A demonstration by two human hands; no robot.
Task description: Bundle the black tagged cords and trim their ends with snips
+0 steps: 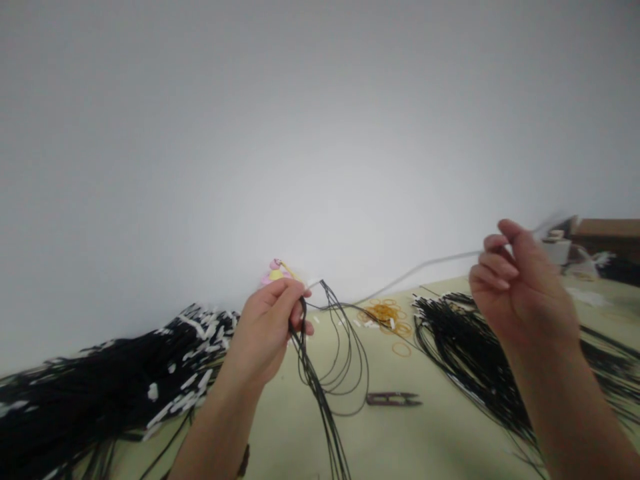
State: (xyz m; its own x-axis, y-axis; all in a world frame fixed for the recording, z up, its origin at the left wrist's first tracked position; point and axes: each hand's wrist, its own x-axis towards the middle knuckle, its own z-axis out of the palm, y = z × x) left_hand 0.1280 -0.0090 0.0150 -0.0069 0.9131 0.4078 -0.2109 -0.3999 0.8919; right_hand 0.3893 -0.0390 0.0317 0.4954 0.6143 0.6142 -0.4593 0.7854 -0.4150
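My left hand (273,320) pinches a bundle of thin black cords (320,393) near the middle of the view. Several cords loop out to the right of its fingers, and the rest hang down toward the bottom edge. Raised at the right, my right hand (520,287) has its fingers closed on a thin grey strand (425,265). That strand runs leftward from it to the loops beside my left hand. Its far end, beyond my right hand, is blurred.
Black cords with white tags (125,380) are heaped at the left. Another black cord bundle (465,353) lies at the right. Between them are yellow rubber bands (385,313) and small thread snips (394,399) on the pale green table (420,440). A brown box (607,229) stands back right.
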